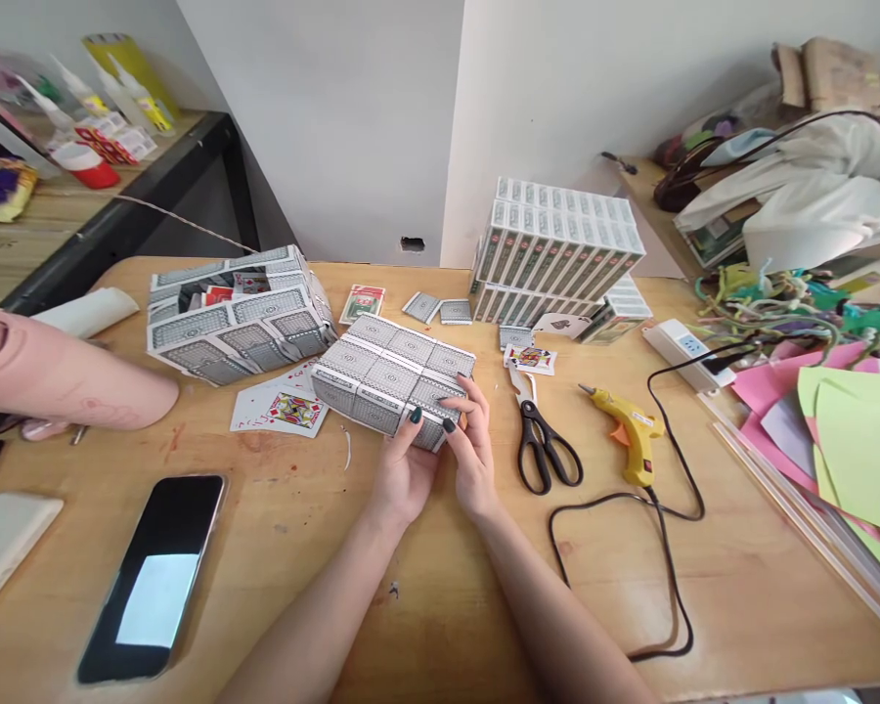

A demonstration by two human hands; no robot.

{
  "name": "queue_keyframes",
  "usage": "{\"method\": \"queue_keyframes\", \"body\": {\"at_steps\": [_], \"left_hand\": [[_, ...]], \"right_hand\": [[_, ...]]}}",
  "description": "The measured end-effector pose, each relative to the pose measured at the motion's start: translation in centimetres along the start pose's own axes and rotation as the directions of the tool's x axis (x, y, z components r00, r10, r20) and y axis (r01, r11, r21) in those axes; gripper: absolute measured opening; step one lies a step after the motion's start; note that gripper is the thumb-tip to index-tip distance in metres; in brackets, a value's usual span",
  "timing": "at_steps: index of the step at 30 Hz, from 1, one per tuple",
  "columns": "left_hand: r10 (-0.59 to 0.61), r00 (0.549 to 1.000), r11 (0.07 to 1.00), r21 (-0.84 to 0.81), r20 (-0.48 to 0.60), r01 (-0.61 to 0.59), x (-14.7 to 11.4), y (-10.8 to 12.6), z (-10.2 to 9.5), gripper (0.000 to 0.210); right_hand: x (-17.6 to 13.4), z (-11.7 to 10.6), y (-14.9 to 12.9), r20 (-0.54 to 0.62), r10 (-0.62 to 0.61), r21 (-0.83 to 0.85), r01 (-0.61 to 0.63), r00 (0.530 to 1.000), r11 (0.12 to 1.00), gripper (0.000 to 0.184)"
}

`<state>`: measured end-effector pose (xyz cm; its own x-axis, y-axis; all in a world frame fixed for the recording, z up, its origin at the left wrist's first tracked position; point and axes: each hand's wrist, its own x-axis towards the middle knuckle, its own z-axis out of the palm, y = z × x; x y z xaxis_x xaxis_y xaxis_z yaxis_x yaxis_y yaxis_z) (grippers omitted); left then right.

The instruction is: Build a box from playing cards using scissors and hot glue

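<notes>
Both my hands hold a box made of playing cards, its grey patterned card backs facing outward. My left hand grips the near side, thumb on the front face and fingers hidden beneath. My right hand closes round the right corner, fingertips on the top and side. Left of it stands a larger card-covered box with an opening on top that shows loose cards inside. Fanned playing cards lie face up between the two boxes. Scissors rest to the right of my right hand, their blades near a face card.
A yellow glue gun with its black cord lies at right, near a white power strip. Stacked card packs stand at the back. A phone and a pink roll are at left. Coloured paper covers the right edge.
</notes>
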<state>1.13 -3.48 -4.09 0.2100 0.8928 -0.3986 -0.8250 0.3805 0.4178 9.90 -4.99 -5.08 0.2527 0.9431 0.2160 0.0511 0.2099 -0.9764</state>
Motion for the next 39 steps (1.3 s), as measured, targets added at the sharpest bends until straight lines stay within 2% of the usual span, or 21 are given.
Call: {"method": "queue_keyframes", "body": {"at_steps": [5,12,20,30,33,35,37,39], "left_hand": [[-0.024,0.999,0.999,0.030,0.024,0.023,0.1,0.1,-0.1,0.031],[0.005,1.000,1.000,0.024,0.008,-0.005,0.0,0.3,-0.1,0.023],[-0.034,0.999,0.999,0.015,-0.037,0.035,0.3,0.5,-0.1,0.022],[-0.020,1.000,1.000,-0.018,-0.012,0.020,0.3,0.9,-0.3,0.028],[0.039,0.998,0.999,0.039,-0.042,-0.038,0.4,1.7,-0.5,0.030],[0.121,0.991,0.986,0.125,-0.064,-0.112,0.2,2.6,-0.3,0.031],[0.218,0.974,0.948,0.248,-0.054,-0.198,0.0,3.8,0.3,0.032],[0.281,0.959,0.886,0.390,-0.022,-0.251,-0.3,5.2,1.3,0.031]], "right_hand": [[-0.1,0.2,0.6,-0.009,-0.008,-0.025,0.008,1.000,1.000,0.028],[0.0,-0.1,0.6,-0.004,0.004,-0.058,-0.004,1.000,0.998,0.019],[-0.2,0.2,0.7,-0.028,0.001,-0.069,-0.003,1.000,0.998,0.020],[0.6,-1.6,0.3,0.068,-0.065,-0.101,0.072,0.996,0.992,0.030],[0.3,-1.8,-0.1,0.026,-0.096,-0.128,0.098,0.995,0.987,0.035],[0.0,-1.9,-0.3,0.006,-0.118,-0.157,0.118,0.993,0.981,0.033],[-0.2,-2.1,-0.4,0.005,-0.126,-0.188,0.125,0.992,0.974,0.028],[-0.1,-2.1,-0.5,-0.001,-0.082,-0.194,0.080,0.997,0.978,0.025]]}}
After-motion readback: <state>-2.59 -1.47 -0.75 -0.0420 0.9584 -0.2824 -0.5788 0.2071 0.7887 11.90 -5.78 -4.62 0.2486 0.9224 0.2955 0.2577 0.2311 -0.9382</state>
